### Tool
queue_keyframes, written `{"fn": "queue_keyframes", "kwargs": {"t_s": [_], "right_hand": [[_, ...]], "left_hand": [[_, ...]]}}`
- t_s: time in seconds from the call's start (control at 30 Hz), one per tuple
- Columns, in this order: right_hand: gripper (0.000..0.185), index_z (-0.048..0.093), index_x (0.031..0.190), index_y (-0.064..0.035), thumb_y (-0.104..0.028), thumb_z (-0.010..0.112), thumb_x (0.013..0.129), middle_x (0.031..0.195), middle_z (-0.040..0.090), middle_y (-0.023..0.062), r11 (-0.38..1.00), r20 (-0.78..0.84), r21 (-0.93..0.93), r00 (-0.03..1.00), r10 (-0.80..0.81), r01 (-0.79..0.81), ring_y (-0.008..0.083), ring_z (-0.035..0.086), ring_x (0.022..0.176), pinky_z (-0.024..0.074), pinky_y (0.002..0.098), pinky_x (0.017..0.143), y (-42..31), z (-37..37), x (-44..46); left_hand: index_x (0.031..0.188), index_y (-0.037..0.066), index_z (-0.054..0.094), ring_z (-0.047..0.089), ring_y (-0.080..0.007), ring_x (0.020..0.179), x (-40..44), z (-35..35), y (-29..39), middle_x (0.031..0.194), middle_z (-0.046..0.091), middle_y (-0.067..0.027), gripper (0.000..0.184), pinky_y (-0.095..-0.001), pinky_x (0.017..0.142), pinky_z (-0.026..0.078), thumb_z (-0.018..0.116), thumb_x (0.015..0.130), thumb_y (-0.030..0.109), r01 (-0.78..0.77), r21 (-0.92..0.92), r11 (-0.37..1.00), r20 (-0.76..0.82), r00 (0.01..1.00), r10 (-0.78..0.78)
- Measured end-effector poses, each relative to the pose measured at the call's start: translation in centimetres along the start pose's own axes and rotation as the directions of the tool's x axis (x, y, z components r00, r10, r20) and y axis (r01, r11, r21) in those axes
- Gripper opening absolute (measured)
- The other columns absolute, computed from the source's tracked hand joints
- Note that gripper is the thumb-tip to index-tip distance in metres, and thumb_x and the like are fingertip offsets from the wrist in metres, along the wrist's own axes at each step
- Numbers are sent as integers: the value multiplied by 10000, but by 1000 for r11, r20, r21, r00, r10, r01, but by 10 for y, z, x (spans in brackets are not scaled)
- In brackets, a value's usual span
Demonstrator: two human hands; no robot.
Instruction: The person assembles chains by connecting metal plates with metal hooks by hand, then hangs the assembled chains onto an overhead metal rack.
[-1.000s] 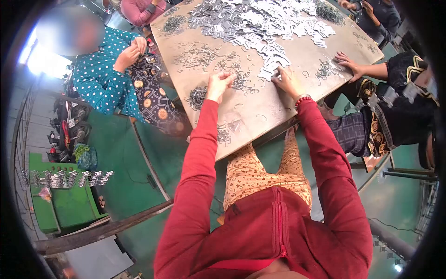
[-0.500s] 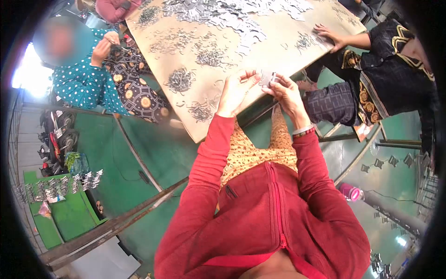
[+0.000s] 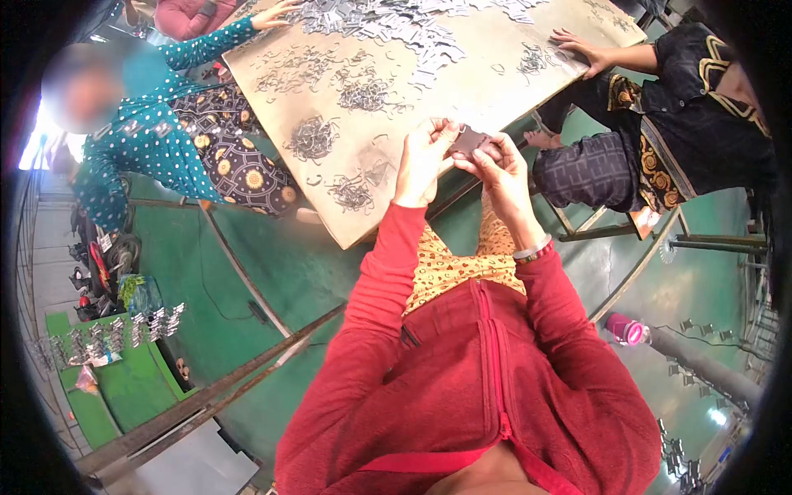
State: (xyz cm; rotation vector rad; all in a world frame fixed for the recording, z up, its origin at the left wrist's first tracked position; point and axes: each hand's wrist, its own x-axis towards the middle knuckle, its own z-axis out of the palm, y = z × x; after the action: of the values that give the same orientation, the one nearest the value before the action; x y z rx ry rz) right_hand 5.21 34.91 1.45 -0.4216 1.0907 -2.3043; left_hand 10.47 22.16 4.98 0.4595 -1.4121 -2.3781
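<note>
A small flat metal plate (image 3: 470, 142) with notched edges, now dark on its upper face, is held above the near edge of the table. My right hand (image 3: 505, 171) grips it from the right between thumb and fingers. My left hand (image 3: 422, 165) is closed in a pinch at the plate's left edge; whether a smaller piece is also between those fingertips is hidden. To the left of my left hand, on the tabletop, lies a small pile of bent wire pieces (image 3: 352, 193). Another wire pile (image 3: 312, 138) lies farther up the left side.
Many flat metal plates (image 3: 412, 33) cover the far part of the brown-topped table (image 3: 470, 82). A co-worker's hand (image 3: 276, 14) reaches over its far left edge. Another co-worker's hand (image 3: 584, 51) rests at the right edge. Metal rails (image 3: 239, 384) cross the floor at left.
The plate has turned from a bright, shiny look to a dark face, with both hands still at it. The co-worker at left has stretched an arm out over the table.
</note>
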Motion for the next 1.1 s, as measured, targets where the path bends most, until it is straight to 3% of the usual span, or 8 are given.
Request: {"fn": "queue_keyframes", "kwargs": {"t_s": [0.37, 0.47, 0.53, 0.63, 0.8, 0.97, 1.0, 1.1], "right_hand": [[244, 588, 1074, 4, -141, 459, 927, 822, 642, 90, 858, 39, -514, 999, 26, -2, 123, 577, 674, 482, 235, 611, -20, -26, 65], [376, 560, 1174, -147, -61, 501, 812, 1067, 594, 68, 268, 314, -915, 949, 3, 302, 231, 553, 883, 463, 343, 772, -10, -2, 131], [577, 492, 1258, -210, -15, 490, 715, 1333, 432, 32, -338, 517, -787, 851, 96, 516, 328, 378, 1216, 353, 460, 965, 17, -5, 176], [588, 479, 1269, -225, -1, 465, 726, 1346, 424, 6, -406, 661, -546, 675, 329, 733, 312, 332, 1272, 330, 506, 988, 36, -10, 216], [509, 463, 1278, -154, -23, 460, 786, 1318, 455, 37, -378, 730, -489, 606, 316, 786, 295, 373, 1240, 333, 497, 992, 33, -20, 220], [345, 512, 1197, -26, -32, 508, 852, 1069, 607, 153, 438, 380, -787, 901, -211, 435, 281, 582, 972, 463, 340, 835, 34, -40, 180], [273, 544, 1122, 31, -72, 545, 869, 1000, 627, 132, 761, 114, -629, 987, -110, 158, 193, 613, 858, 495, 282, 726, 4, -5, 146], [223, 566, 1035, 53, -55, 592, 842, 892, 621, 103, 917, 18, -394, 997, 70, -58, 169, 618, 766, 532, 268, 644, -19, 7, 99]], "left_hand": [[894, -24, 525, 599, -143, 853, -28, -2, 0, 865, 582, -77, 58, -266, 735, 508, 555, 864, 16, -303, 312, 900, -131, 925, 357], [878, -21, 539, 614, -156, 858, -30, -7, -14, 869, 586, -85, 53, -269, 729, 516, 572, 836, -23, -309, 298, 903, -142, 921, 362], [883, -18, 540, 626, -166, 843, -36, -12, -21, 890, 594, -102, 63, -272, 730, 522, 574, 830, -29, -254, 387, 886, -158, 929, 335], [890, -19, 526, 625, -171, 849, -40, -16, -19, 909, 598, -110, 76, -266, 734, 512, 571, 832, -40, -253, 465, 848, -134, 927, 350], [876, -16, 513, 604, -152, 888, -37, -15, -9, 916, 601, -102, 63, -258, 777, 493, 553, 843, -50, -358, 359, 862, -118, 899, 422], [860, 11, 584, 596, -179, 855, -36, -8, -10, 917, 619, -84, 107, -290, 759, 493, 601, 784, -61, -469, 396, 789, -63, 844, 533], [862, 22, 599, 590, -196, 857, -37, -7, -10, 917, 620, -82, 110, -297, 753, 488, 612, 774, -44, -467, 396, 790, -69, 843, 533], [882, 34, 612, 571, -228, 860, -44, -6, 6, 878, 605, -85, 100, -309, 740, 474, 621, 784, 17, -474, 580, 662, 30, 825, 565]]}}
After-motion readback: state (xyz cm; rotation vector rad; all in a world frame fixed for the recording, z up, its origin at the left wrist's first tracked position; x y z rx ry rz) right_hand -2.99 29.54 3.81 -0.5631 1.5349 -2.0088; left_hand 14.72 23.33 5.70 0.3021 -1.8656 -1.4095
